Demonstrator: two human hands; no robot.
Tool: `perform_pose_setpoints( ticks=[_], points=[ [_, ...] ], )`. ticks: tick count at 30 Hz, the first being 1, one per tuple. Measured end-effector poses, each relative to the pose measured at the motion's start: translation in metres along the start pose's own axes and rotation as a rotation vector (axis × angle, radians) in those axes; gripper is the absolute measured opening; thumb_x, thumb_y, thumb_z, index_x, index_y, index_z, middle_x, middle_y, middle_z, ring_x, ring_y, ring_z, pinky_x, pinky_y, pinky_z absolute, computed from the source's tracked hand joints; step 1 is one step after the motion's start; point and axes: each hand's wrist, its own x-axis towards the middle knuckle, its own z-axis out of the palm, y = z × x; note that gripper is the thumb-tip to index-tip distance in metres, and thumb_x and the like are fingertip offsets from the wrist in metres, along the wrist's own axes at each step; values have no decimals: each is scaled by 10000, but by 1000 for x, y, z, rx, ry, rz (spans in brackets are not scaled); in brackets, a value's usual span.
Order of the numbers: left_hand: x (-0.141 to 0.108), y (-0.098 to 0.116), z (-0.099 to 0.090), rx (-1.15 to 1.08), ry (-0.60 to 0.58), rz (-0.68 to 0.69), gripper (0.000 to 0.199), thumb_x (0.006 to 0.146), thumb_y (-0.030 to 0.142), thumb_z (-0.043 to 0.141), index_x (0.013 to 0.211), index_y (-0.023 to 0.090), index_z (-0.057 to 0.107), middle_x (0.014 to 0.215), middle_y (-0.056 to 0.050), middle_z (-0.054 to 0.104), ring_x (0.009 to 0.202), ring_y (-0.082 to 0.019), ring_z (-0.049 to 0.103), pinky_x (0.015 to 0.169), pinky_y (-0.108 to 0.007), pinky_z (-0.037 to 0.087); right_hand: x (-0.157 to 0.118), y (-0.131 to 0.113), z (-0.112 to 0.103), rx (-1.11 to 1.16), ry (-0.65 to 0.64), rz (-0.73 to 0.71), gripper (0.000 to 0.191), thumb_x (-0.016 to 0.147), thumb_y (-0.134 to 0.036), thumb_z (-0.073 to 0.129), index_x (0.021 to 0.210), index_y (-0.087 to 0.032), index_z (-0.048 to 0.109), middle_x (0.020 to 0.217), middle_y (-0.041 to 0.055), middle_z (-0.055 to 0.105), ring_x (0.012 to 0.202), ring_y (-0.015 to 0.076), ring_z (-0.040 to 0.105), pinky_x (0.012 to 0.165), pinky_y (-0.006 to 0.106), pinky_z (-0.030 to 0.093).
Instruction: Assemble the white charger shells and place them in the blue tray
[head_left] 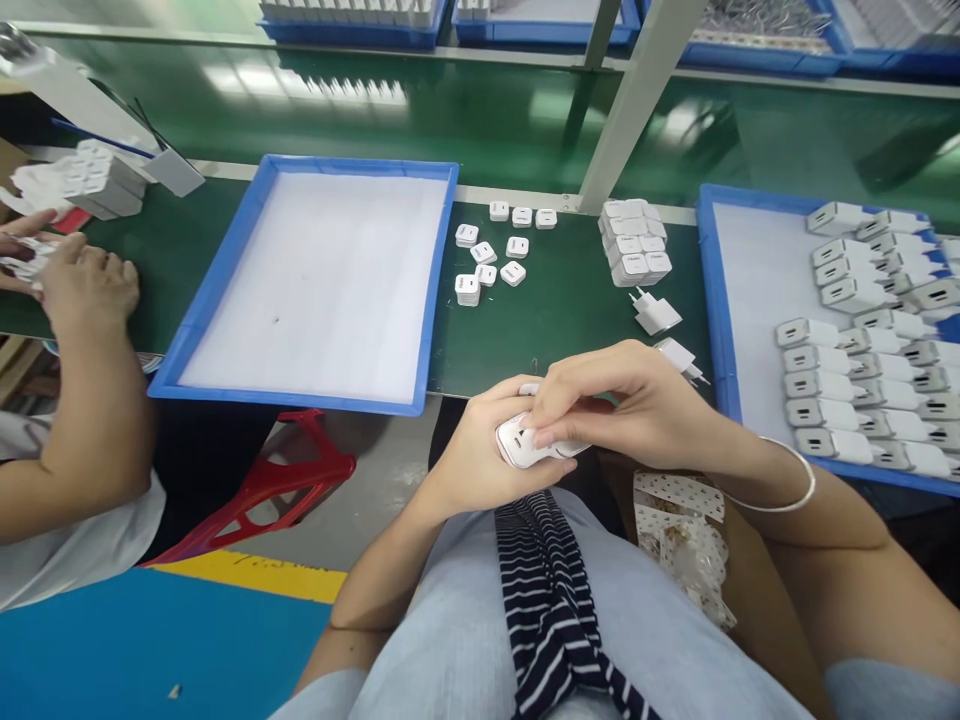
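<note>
Over my lap, my left hand (480, 445) is closed around a white charger (517, 445) whose end with a port slot faces up. A second white piece shows beside it, partly covered by my fingers. The thumb and fingertips of my right hand (607, 405) are closed on the top of the charger. What lies under those fingertips is hidden. Just past my right hand on the green table lie two white plug adapters (657, 313) with metal pins.
Small white square caps (517, 247) lie beside a blue-rimmed tray (439, 290). Stacked white blocks (634, 243) stand further right. Another blue tray (724, 330) holds rows of chargers (821, 413). A co-worker's hands (82, 285) work at left. A metal post (630, 90) rises behind.
</note>
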Motion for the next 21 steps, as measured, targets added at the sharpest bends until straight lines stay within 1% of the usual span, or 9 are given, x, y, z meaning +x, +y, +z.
perform_pose_setpoints(
  ticks=[5, 9, 12, 15, 21],
  points=[
    [0, 2, 1, -10, -30, -3, 252, 665, 187, 805, 896, 171, 706, 977, -59, 682, 915, -212, 663, 817, -332, 531, 0, -3, -2, 23, -24, 63, 55, 808, -124, 743, 781, -167, 764, 793, 21, 765, 693, 126, 683, 599, 213, 515],
    [0, 2, 1, -27, -33, -19, 249, 650, 175, 818, 869, 167, 701, 947, -46, 673, 870, -192, 654, 785, -310, 528, -1, -3, -4, 51, -33, 125, 20, 807, -173, 759, 794, -161, 768, 773, 20, 763, 665, 123, 669, 576, 215, 505],
    [1, 2, 1, -55, -42, -14, 241, 657, 188, 816, 864, 162, 694, 945, -48, 661, 874, -192, 655, 794, -314, 532, -3, -3, -6, 36, -23, 159, 49, 806, -205, 765, 792, -158, 769, 754, 29, 759, 660, 138, 668, 570, 234, 505],
    [1, 2, 1, -68, -48, -10, 242, 657, 185, 811, 867, 159, 692, 956, -52, 664, 879, -194, 660, 796, -314, 534, -3, -3, -6, 17, -25, 160, 49, 805, -208, 766, 793, -160, 772, 752, 30, 758, 661, 140, 671, 580, 239, 510],
    [1, 2, 2, -44, -49, -31, 245, 653, 193, 808, 870, 176, 695, 957, -50, 685, 883, -208, 666, 788, -329, 537, -2, -4, -4, 11, -49, 117, 16, 804, -181, 760, 807, -183, 775, 786, 10, 769, 656, 121, 677, 574, 216, 515]
  ],
)
